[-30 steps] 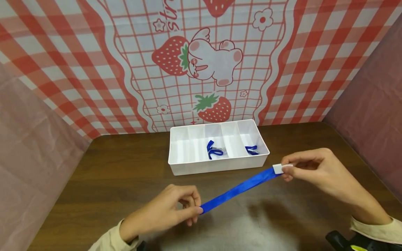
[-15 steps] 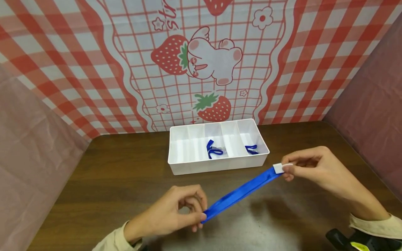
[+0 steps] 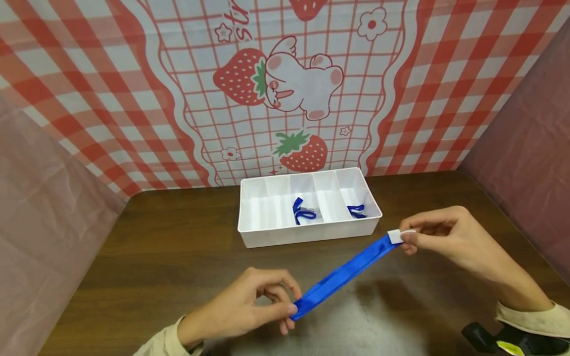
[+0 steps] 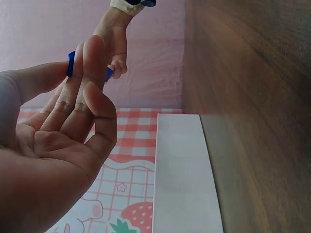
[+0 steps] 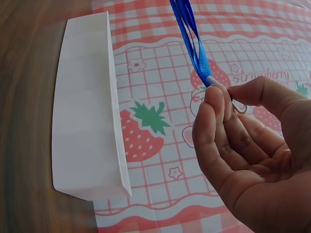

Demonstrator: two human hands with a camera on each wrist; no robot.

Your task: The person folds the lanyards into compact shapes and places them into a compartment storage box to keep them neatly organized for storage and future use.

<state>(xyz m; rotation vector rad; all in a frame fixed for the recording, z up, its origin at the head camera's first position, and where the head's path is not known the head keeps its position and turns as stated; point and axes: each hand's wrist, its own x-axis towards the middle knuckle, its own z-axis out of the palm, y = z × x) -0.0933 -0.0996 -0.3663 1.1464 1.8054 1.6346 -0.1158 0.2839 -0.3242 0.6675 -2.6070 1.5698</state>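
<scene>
A blue lanyard (image 3: 343, 278) is stretched slantwise between both hands, above the table and in front of the white box. My left hand (image 3: 249, 304) pinches its lower end between thumb and fingers; the left wrist view shows a bit of blue ribbon (image 4: 71, 64) at the thumb tip. Up at the right, my right hand (image 3: 445, 240) pinches the white clasp (image 3: 394, 236). In the right wrist view several ribbon layers (image 5: 192, 43) run up from that clasp, and a thin metal hook (image 5: 239, 108) shows beside the fingers.
A white divided box (image 3: 311, 232) stands at the back of the brown table (image 3: 169, 257), near a strawberry-print cloth (image 3: 285, 89). One folded blue lanyard (image 3: 305, 212) lies in its middle compartment, another lanyard (image 3: 356, 211) in the rightmost one. Pink cloth (image 3: 525, 123) hangs at the sides.
My left hand has shifted slightly right and down with its end of the lanyard. The ribbon's flat side has turned more into sight. My right hand has barely moved.
</scene>
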